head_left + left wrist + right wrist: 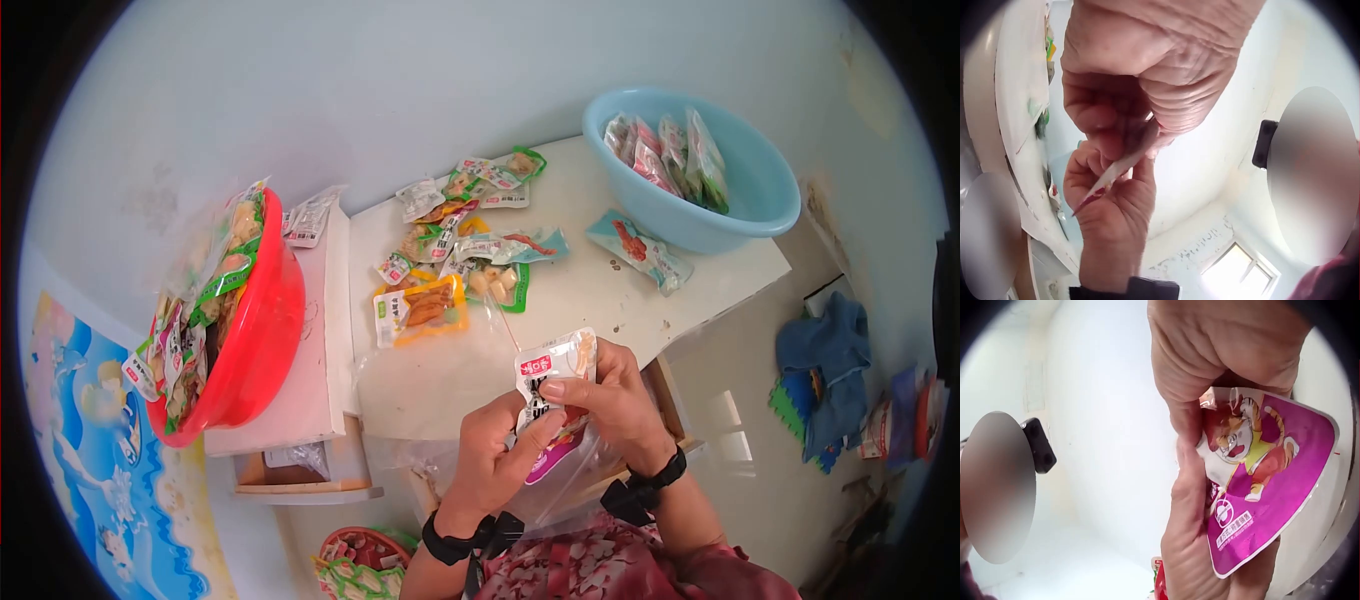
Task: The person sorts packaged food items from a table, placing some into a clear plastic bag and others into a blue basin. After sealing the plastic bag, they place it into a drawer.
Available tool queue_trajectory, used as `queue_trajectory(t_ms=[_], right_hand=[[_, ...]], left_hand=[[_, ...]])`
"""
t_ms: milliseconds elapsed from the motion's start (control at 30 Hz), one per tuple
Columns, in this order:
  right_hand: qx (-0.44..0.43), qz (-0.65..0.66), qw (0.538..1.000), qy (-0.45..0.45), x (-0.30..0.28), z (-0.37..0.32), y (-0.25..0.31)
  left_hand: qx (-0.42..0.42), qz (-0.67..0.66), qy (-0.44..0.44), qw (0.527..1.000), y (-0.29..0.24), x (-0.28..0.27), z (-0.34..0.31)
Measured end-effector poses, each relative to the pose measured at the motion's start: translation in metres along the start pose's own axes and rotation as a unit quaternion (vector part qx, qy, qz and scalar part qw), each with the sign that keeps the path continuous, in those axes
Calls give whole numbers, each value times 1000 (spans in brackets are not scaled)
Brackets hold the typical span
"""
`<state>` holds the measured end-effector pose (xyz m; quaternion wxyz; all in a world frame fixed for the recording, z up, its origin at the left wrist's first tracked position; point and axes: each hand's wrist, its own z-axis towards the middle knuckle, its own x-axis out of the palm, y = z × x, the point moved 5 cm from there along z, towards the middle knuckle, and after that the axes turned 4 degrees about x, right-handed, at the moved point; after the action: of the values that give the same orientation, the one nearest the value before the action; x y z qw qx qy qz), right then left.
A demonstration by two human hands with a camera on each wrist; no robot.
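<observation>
Both hands hold one snack pouch (553,362), white at the top and purple at the bottom, above the person's lap. My left hand (493,452) pinches its left edge between thumb and fingers. On the other side my right hand (628,405) grips it, thumb lying across the front. A cartoon tiger on purple shows on the pouch (1272,481) in the right wrist view. Seen from the left wrist, the pouch (1127,161) is nearly edge-on between the two hands. Beneath the hands hangs a clear plastic bag (570,492).
Several snack packets (425,308) lie piled on the white table (600,305). A blue basin (765,190) with packets stands at the back right, a teal packet (638,252) beside it. On the left a red basin (283,330) leans, full of packets. Below is an open drawer (300,478).
</observation>
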<state>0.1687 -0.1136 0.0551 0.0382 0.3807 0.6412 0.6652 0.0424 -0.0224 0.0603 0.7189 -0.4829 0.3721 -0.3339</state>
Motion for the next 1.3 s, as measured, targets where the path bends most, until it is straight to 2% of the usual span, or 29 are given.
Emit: queue_trajectory(t_ms=[133,233,300,400,433,533,567,667,733,800,933,1033,1133,1233,1300], right_hand=[[8,29,1000,2,7,-3,-4],[64,-19,998,4,5,0,-2],[36,17,999,25,-7,3,-8],[-24,52,997,45,-16,-5,-5],[-47,61,996,49,-16,-9,-4],[-48,72,996,21,-17,-19,-27],[-37,93,994,-39,-16,-25,-39],[-29,160,979,-121,-24,-24,-40],[-89,143,972,-162,-32,-22,-25],[-132,108,968,-182,-51,-23,-11],[-127,28,968,-216,-87,-30,-13],[-114,4,967,-230,-90,-34,-19],[-102,-26,972,-211,-94,-28,-29],[-99,-86,975,-182,-89,-20,-25],[-98,-111,975,-163,-80,-17,-21]], left_hand=[[-12,-69,-45,997,9,5,-8],[-27,-92,-78,992,12,8,-10],[-32,-80,-109,990,14,9,-15],[-31,-178,-244,953,8,3,-6],[-12,-196,-258,946,8,-1,-4],[-26,-248,-264,932,6,12,1],[-15,-223,-237,946,9,18,0],[-86,-204,-157,963,0,27,2],[-28,-68,-214,974,-4,11,-1],[58,98,-281,953,-13,-12,-2],[34,323,-254,911,-13,-24,-9],[76,389,-208,894,-4,-6,-8],[80,444,-180,874,8,7,5],[62,448,-174,875,16,8,18],[36,413,-175,893,25,7,22]])
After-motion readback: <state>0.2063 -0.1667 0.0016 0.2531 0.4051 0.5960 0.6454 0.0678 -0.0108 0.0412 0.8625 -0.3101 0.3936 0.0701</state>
